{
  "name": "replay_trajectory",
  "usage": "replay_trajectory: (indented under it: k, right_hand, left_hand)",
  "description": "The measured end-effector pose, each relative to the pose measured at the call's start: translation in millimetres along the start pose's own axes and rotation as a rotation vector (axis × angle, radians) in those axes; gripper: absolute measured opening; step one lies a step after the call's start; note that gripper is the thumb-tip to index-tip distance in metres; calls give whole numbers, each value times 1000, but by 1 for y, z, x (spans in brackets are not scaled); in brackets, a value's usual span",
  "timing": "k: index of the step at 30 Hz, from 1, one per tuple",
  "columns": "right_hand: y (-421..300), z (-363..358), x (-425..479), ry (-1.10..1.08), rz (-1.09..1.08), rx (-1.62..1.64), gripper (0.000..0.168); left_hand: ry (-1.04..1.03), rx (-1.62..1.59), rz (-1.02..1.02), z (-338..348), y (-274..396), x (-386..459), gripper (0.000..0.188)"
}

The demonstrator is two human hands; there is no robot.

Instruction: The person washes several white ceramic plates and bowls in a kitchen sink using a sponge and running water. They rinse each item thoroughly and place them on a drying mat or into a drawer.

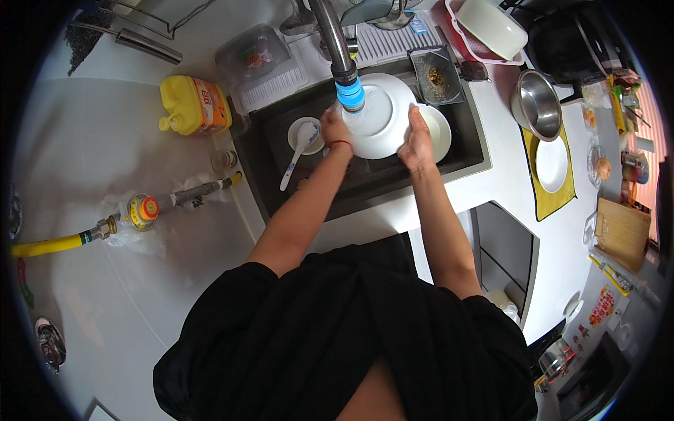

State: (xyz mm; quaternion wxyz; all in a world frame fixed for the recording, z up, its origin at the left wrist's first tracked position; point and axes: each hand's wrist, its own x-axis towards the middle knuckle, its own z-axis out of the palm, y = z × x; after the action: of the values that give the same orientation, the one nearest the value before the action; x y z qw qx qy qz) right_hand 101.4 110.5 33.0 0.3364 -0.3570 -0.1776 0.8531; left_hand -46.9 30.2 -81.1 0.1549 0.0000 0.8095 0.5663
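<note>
A white plate [387,139], its foot ring facing up, is held between my two hands beneath the faucet's blue nozzle [349,93]. Water seems to run onto its underside. My left hand [335,127] grips the left rim and is slightly blurred, with a red cord on the wrist. On the right rim rests my right hand [417,141], thumb on the near face. Behind that hand a white bowl [439,131] sits in the dark sink [363,181], partly covered by the plate. Left of my left hand, a small bowl [296,138] holds a white ceramic spoon [293,164].
A dark strainer tray [446,89] with food scraps sits at the sink's back right corner. A yellow detergent jug [195,105] stands left. On the right counter are a steel bowl [537,105], and a white dish [552,166] on a yellow cloth [545,202].
</note>
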Motion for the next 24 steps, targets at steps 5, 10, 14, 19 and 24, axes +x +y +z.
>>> replay_trajectory:
  k: [5,10,14,19,24]
  right_hand:
    - [0,-20,2,116,-80,70,33]
    - [14,-4,-4,198,-185,72,31]
    - [17,-8,-7,38,-283,-27,28]
    - [48,-8,-26,-17,-254,-187,29]
    - [57,-4,-27,-39,-308,-488,27]
  left_hand:
    - [-100,150,235,13,34,-61,45]
    - [-123,418,433,8,55,-130,65]
    - [-365,635,382,-2,87,-109,62]
    - [-347,398,581,29,94,-71,62]
    - [-388,14,214,36,66,-27,55]
